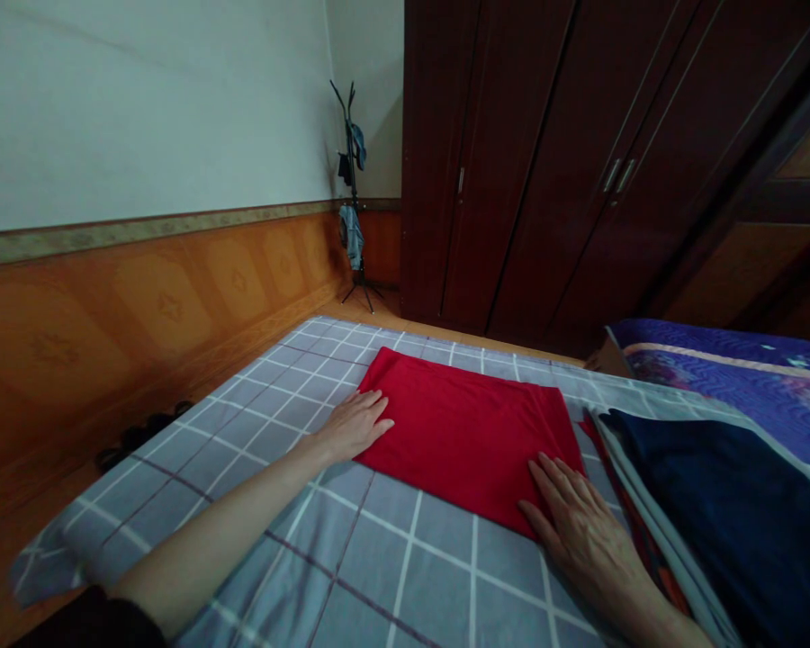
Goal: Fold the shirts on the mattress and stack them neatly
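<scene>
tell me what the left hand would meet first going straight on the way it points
The red cloth, which the left hand touches at its left end. Past the cloth's far edge, that line seems to cross the checked sheet, then run toward the dark wardrobe, though depth is unclear.

No legible text, labels or numbers.

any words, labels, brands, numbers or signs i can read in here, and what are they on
No readable text anywhere in the picture.
Red cloth under the hands: no lettering shows.
Dark blue cloth on the pile: no lettering shows.
Checked sheet: only lines.
Wardrobe: no label visible.
Items on the coat stand: too small and dim to tell if they carry any print.
</scene>
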### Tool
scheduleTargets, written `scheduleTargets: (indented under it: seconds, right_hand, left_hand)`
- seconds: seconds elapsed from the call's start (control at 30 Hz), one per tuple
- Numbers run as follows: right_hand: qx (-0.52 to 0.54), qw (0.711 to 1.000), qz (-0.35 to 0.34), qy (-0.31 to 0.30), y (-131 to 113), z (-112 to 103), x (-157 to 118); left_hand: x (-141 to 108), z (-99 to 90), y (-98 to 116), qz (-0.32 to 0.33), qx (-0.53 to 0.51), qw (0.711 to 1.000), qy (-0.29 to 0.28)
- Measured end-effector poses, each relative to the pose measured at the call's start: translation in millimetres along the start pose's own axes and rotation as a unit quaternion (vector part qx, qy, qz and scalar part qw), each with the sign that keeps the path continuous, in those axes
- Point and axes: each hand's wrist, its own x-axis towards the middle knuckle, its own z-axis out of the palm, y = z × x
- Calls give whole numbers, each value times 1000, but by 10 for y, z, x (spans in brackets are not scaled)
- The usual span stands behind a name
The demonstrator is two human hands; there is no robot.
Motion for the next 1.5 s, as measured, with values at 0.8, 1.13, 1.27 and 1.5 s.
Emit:
scheduleTargets:
  seconds: [0.8, 1.13, 1.27, 1.5]
  right_hand:
    - [14, 1000, 9, -4, 11, 41, -27]
    - [61, 994, 51, -70, -43, -98, 1]
    - [79, 991, 62, -91, -64, -144, 12]
    - [79, 983, 122, -112, -119, -198, 32]
  left_hand:
    - [1203, 474, -358, -172, 4, 985, -16]
    - [1263, 396, -215, -122, 16, 992, -4]
    - [1258, 384, -61, -88, 17, 996, 6]
    - [1259, 379, 291, -56, 7, 998, -22]
